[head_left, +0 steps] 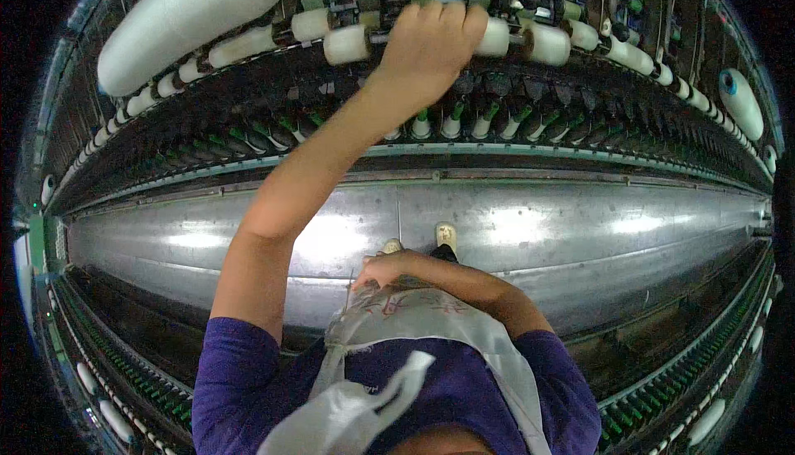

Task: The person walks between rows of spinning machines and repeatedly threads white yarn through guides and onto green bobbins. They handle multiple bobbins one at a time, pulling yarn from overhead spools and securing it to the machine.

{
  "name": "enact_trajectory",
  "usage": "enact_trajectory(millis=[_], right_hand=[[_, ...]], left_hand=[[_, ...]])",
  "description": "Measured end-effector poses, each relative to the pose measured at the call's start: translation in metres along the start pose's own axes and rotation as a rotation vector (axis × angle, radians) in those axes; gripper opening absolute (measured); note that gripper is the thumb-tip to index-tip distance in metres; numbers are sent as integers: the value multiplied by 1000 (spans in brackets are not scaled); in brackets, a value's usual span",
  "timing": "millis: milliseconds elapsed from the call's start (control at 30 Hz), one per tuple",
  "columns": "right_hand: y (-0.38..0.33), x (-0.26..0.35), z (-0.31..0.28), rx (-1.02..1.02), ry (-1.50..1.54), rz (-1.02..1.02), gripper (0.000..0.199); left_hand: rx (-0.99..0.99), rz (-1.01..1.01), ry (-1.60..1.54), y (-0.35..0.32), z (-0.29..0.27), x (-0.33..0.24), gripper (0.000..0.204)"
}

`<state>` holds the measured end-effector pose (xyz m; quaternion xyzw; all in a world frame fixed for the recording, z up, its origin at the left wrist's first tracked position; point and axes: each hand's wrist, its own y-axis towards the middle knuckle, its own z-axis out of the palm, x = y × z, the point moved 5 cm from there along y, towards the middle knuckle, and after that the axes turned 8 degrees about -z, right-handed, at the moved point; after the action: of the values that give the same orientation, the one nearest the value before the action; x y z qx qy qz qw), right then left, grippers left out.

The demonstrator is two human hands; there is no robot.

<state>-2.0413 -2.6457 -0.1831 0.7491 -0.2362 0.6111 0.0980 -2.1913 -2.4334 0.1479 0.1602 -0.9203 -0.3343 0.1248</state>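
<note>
My left hand (pixel 432 48) reaches far forward onto the row of white rollers on the spinning frame. Its fingers are curled down and closed, and whatever they grip is hidden beneath the knuckles. A white roller (pixel 346 44) lies just left of it, and another white roller (pixel 494 38) shows right against its right side. Below the wrist stand several yarn bobbins with green tops (pixel 451 117). My right hand (pixel 381 271) is bent in at my waist, its fingers closed at the edge of the pale, translucent apron (pixel 422 306).
A large white yarn package (pixel 199 20) hangs at the upper left, close to my left arm. A smaller white package (pixel 741 105) hangs at far right. A shiny metal-grey floor (pixel 530 223) runs between this frame and another row of green-topped bobbins (pixel 638 409) behind me.
</note>
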Motion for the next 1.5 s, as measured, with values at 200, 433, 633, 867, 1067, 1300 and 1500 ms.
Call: enact_trajectory(millis=[200,433,633,867,1067,1300,1500], right_hand=[[-32,-25,-11,-302,-497,22,50],[-49,-65,1,58,-150,141,30],[-151,-59,-46,-399,-830,445,8],[-305,167,-179,-896,-418,541,29],[-311,306,-305,-1272,-779,-4,21],[-277,285,-376,-1119,-970,108,21],[-269,282,-385,-1088,-971,154,23]], left_hand=[[-267,43,174,45,9,15,27],[-81,20,-101,12,24,8,55],[132,-121,-428,-97,19,-16,49],[347,-599,-604,-188,30,4,36],[257,-706,-879,-171,46,-12,33],[257,-726,-840,-174,53,-1,33],[287,-808,-815,-202,60,10,30]])
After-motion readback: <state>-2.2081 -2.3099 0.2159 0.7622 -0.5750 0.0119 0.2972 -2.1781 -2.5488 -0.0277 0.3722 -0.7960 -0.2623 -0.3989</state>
